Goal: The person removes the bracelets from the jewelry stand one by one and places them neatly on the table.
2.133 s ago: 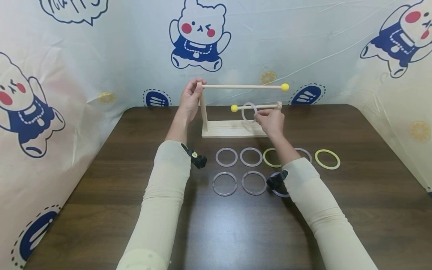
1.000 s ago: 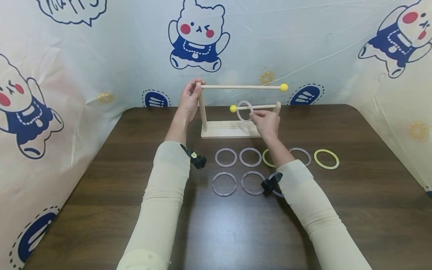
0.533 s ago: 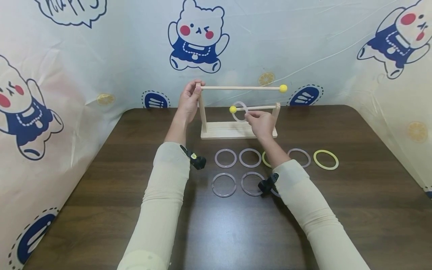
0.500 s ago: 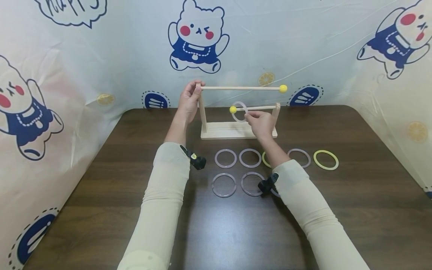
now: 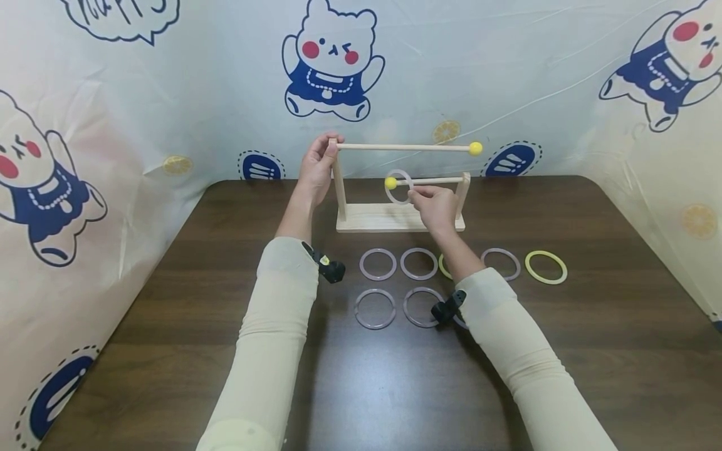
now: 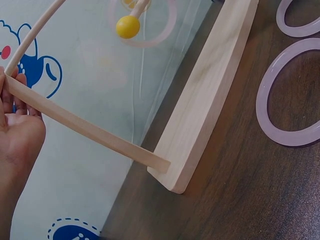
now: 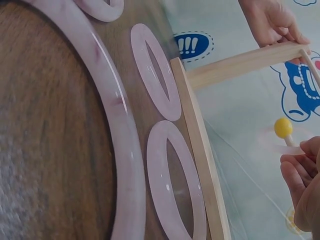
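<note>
My left hand (image 5: 317,166) grips the top of the tall left post of a pale wooden stand (image 5: 389,218). From that post a long upper rod (image 5: 403,147) runs right to a yellow ball (image 5: 476,148). A shorter lower rod (image 5: 437,181) points left from the right post and ends in another yellow ball (image 5: 391,183). My right hand (image 5: 437,207) pinches a pale lilac ring (image 5: 400,202) by its right edge. That ring appears around the lower rod's ball end; in the left wrist view, the ball (image 6: 128,27) shows within its outline.
Lilac rings (image 5: 378,280) and yellow-green rings (image 5: 546,282) lie in two rows on the dark wooden table (image 5: 361,382) before the stand. My right forearm partly covers several. A patterned cloth (image 5: 225,81) hangs behind the table.
My right hand has moved left, taking the lilac ring along the lower rod to its ball end. It barely moves in the last half second. My left hand stays on the post.
</note>
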